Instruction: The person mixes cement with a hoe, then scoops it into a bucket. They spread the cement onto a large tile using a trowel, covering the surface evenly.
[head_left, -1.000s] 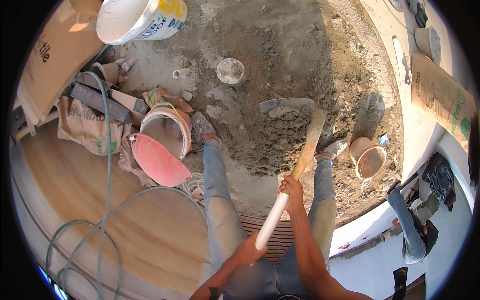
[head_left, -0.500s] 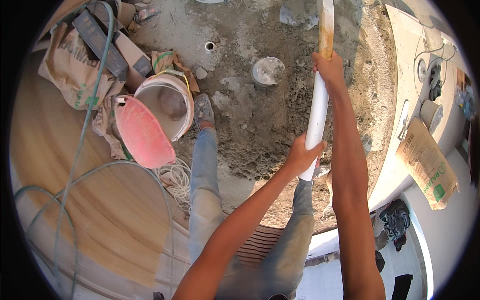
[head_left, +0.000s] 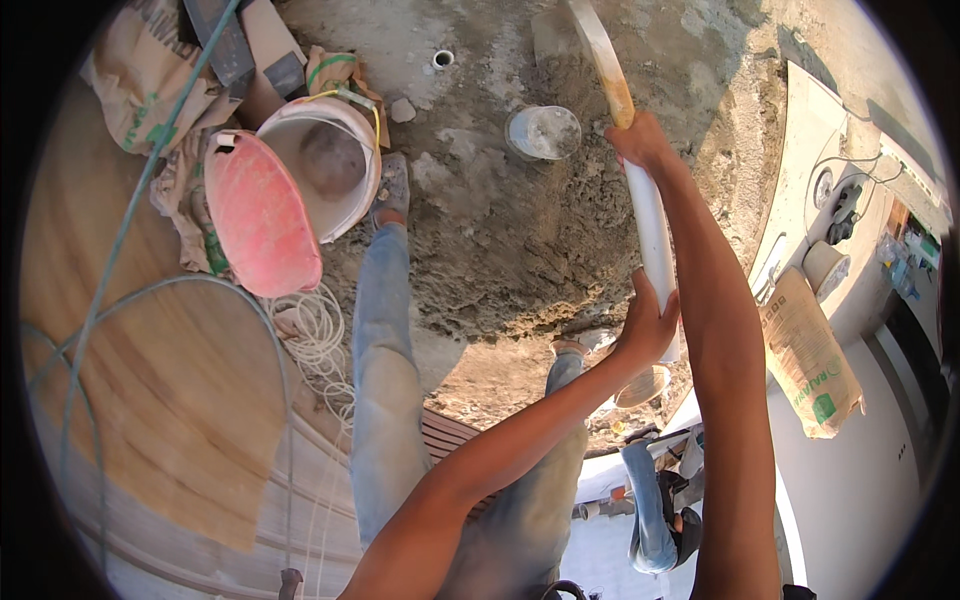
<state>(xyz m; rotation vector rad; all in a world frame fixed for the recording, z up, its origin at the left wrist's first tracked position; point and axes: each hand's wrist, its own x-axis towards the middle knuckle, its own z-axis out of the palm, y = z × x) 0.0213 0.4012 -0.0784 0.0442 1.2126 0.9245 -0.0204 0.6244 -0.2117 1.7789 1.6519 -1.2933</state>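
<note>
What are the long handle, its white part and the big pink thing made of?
Long handle: probably wood, with patchy pale-and-golden colouring. White part: likely plastic pipe, being smooth and evenly white. Big pink thing: maybe plastic or rubber; it's dull and scuffed, so I can't be sure.

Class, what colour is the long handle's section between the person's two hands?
White; the long white handle section shows best in the head view.
</note>
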